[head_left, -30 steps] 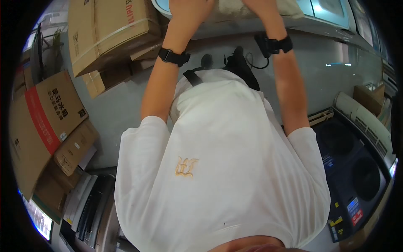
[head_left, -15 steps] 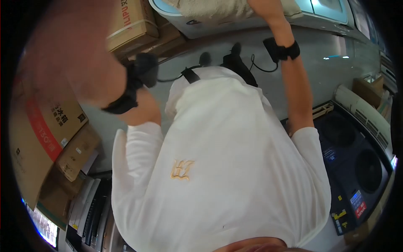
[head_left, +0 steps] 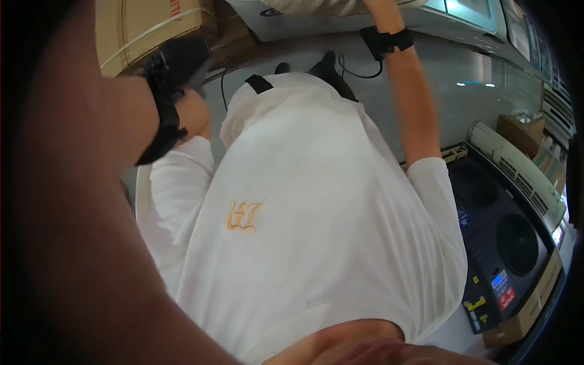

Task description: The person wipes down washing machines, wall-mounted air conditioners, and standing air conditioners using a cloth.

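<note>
A: What obstructs the left side?
B: The blurred left hand (head_left: 91, 201), beside a strapped carton (head_left: 161, 30); finger posture indeterminable.
A: The beige cloth (head_left: 322, 6)?
B: On the white appliance (head_left: 304, 25), by the right hand (head_left: 378, 6), its fingers cropped, posture indeterminable.

Left hand (head_left: 85, 182) has risen, apparently close to the camera.

Cloth (head_left: 328, 5) apparently atop the machine (head_left: 292, 27) ahead, a carton (head_left: 161, 27) to the machine's left.
</note>
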A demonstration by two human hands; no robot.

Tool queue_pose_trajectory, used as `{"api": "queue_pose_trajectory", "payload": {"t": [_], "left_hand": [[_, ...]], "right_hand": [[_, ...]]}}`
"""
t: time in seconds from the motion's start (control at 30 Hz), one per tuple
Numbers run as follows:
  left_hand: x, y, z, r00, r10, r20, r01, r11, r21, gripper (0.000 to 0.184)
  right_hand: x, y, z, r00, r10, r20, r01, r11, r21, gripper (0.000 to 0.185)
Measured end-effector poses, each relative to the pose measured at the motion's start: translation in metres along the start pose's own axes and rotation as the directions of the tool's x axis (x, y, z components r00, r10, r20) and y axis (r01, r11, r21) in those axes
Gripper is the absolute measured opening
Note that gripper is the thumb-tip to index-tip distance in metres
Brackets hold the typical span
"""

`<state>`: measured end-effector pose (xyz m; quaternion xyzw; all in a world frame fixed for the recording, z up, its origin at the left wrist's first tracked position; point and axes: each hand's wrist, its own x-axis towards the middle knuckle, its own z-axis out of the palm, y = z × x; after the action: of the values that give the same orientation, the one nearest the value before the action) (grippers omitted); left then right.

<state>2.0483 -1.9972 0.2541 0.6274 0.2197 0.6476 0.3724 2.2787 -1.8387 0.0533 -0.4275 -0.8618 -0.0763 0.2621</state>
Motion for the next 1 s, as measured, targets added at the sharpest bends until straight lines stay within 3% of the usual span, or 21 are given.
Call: {"api": "queue_pose_trajectory", "payload": {"t": [0.13,0.27,0.33,0.37,0.4,0.43,0.5,0.63,0.83,0.93,1.0], "left_hand": [[-0.011,0.022,0.001,0.982,0.174,-0.078,-0.177,0.984,-0.029,0.059],[-0.023,0.033,-0.001,0.925,0.36,-0.125,-0.365,0.931,-0.022,0.059],[-0.022,0.038,-0.005,0.894,0.425,-0.141,-0.429,0.903,0.009,0.059],[-0.019,0.041,-0.006,0.865,0.471,-0.175,-0.471,0.881,0.046,0.059],[-0.016,0.04,-0.009,0.832,0.515,-0.207,-0.511,0.856,0.077,0.059],[-0.008,0.036,-0.015,0.807,0.539,-0.24,-0.535,0.84,0.087,0.059],[0.008,0.035,-0.025,0.766,0.574,-0.29,-0.574,0.813,0.095,0.059],[0.039,0.058,-0.033,0.697,0.626,-0.351,-0.633,0.766,0.11,0.059],[0.062,0.126,0.005,0.693,0.596,-0.406,-0.637,0.77,0.043,0.058],[0.054,0.156,0.022,0.704,0.562,-0.434,-0.63,0.776,-0.016,0.058],[0.051,0.156,0.024,0.704,0.562,-0.435,-0.622,0.783,0.004,0.058]], "right_hand": [[-0.005,0.008,0.017,1.0,0.003,0.012,-0.003,1.0,-0.017,0.054],[-0.002,-0.011,-0.01,0.996,0.084,0.025,-0.085,0.995,0.042,0.049],[0.0,-0.006,-0.007,0.999,-0.035,0.002,0.035,0.999,0.011,0.051],[-0.003,-0.006,-0.001,0.998,0.017,0.066,-0.016,1.0,-0.021,0.059],[-0.005,-0.005,0.005,1.0,-0.009,0.0,0.009,0.997,-0.079,0.056],[-0.005,-0.014,-0.003,0.993,0.086,0.085,-0.08,0.994,-0.075,0.057],[-0.003,-0.017,-0.015,0.975,0.109,0.196,-0.108,0.994,-0.013,0.058],[-0.013,-0.024,-0.015,0.978,0.122,0.167,-0.128,0.992,0.023,0.055],[-0.016,-0.023,-0.022,0.989,0.1,0.107,-0.103,0.994,0.025,0.052],[-0.011,-0.033,-0.045,0.973,0.175,0.15,-0.207,0.951,0.232,0.051],[-0.024,-0.018,-0.03,0.967,0.169,0.192,-0.194,0.974,0.12,0.05]]}}
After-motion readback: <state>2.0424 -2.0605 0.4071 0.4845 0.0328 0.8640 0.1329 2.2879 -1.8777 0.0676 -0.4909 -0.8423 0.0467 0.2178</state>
